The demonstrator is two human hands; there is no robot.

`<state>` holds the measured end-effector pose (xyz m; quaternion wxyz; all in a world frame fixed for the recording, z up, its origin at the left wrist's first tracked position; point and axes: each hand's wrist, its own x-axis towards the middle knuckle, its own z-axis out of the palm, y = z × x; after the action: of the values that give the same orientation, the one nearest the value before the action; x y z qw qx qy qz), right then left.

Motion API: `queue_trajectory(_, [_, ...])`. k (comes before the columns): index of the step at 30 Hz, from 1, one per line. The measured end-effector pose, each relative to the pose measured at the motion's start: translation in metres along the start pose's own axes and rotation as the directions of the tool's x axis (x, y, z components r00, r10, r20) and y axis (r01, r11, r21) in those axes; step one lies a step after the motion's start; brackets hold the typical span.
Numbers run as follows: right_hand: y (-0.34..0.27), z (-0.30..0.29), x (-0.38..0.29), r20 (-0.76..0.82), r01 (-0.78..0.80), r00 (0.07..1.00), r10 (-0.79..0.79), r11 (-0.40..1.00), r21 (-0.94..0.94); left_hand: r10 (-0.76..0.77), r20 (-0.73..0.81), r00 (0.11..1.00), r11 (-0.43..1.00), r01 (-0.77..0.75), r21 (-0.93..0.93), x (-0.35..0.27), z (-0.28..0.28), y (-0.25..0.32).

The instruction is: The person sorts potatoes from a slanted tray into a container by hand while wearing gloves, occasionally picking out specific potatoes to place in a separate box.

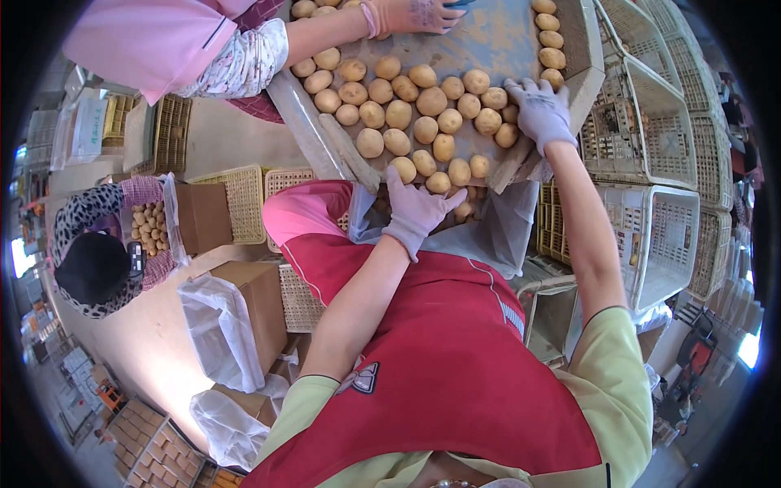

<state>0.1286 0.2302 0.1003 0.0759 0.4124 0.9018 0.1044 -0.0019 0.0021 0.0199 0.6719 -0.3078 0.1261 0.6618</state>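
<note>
Potatoes (431,101) lie spread over a dusty metal sorting table (488,43). At its near lip, my left hand (418,207), in a pale knit glove, has its fingers apart beside the lowest potatoes. Below that hand a clear plastic liner (494,238) hangs under the lip, with potatoes (465,210) inside, partly hidden. My right hand (541,113), gloved alike, rests with spread fingers at the table's right side. Its fingertips touch or nearly touch potatoes there, and its palm side is hidden. Wooden strips (348,152) flank the narrowing outlet.
Across the table a co-worker's gloved hand (415,15) reaches in from the left. Plastic crates (665,238) are stacked at right. To the left stand lined cardboard boxes (244,323); another person (91,268) bends by a box of potatoes (149,229).
</note>
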Motion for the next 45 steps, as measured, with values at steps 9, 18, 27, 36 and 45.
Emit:
queue_trajectory(9, [0.049, -0.043, -0.082, -0.398, 0.206, 0.916, -0.042, 0.902, 0.379, -0.010, 0.111, 0.994, 1.000, 0.012, -0.017, 0.003, -0.010, 0.002])
queue_trajectory(18, [0.032, -0.038, -0.150, -0.448, -0.039, 0.860, 0.245, 0.906, 0.422, -0.051, 0.046, 0.998, 0.996, 0.054, -0.073, 0.003, -0.002, -0.002])
queue_trajectory(27, [-0.061, -0.027, -0.091, 0.020, 0.114, 0.993, -0.118, 0.984, 0.136, -0.026, 0.110, 0.994, 1.000, 0.027, -0.006, 0.004, -0.012, 0.004])
queue_trajectory(36, [-0.032, -0.017, -0.035, 0.375, 0.315, 0.871, -0.318, 0.946, 0.071, -0.035, 0.070, 0.997, 0.998, 0.039, -0.054, 0.000, -0.005, 0.002])
queue_trajectory(45, [-0.070, -0.019, -0.015, -0.127, 0.241, 0.969, -0.210, 0.911, 0.334, -0.047, 0.146, 0.988, 0.998, 0.053, -0.039, 0.010, -0.013, 0.001])
